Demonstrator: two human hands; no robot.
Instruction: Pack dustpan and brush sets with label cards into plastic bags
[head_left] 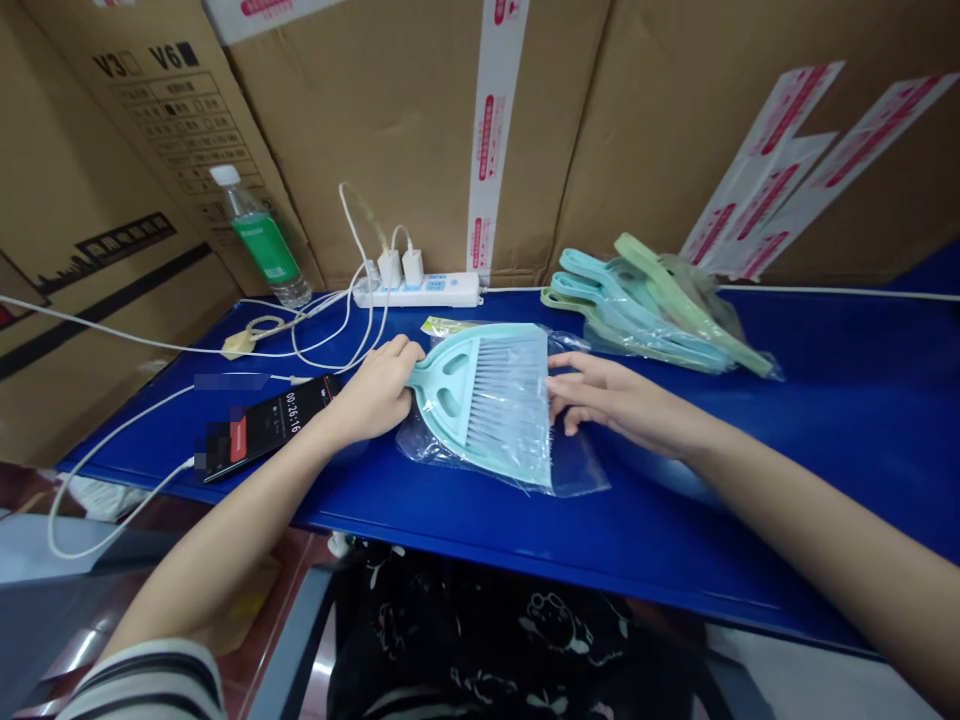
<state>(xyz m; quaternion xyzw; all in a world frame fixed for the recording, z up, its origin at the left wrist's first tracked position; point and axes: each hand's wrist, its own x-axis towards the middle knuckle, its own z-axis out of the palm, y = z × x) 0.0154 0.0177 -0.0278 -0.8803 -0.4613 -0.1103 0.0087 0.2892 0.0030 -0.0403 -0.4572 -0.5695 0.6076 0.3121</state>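
A pale blue dustpan and brush set (486,400) lies on the blue table (825,400) inside a clear plastic bag (577,465). My left hand (375,390) is closed round the set's handle at its left end. At the bag's right edge rests my right hand (611,395), fingers pinched on the plastic beside the dustpan's wide end.
A pile of bagged blue and green dustpan sets (652,305) lies behind on the right. A phone (266,425) with a cable sits to the left. Farther back are a white power strip (420,290), a green-labelled water bottle (259,235), and cardboard boxes (390,110).
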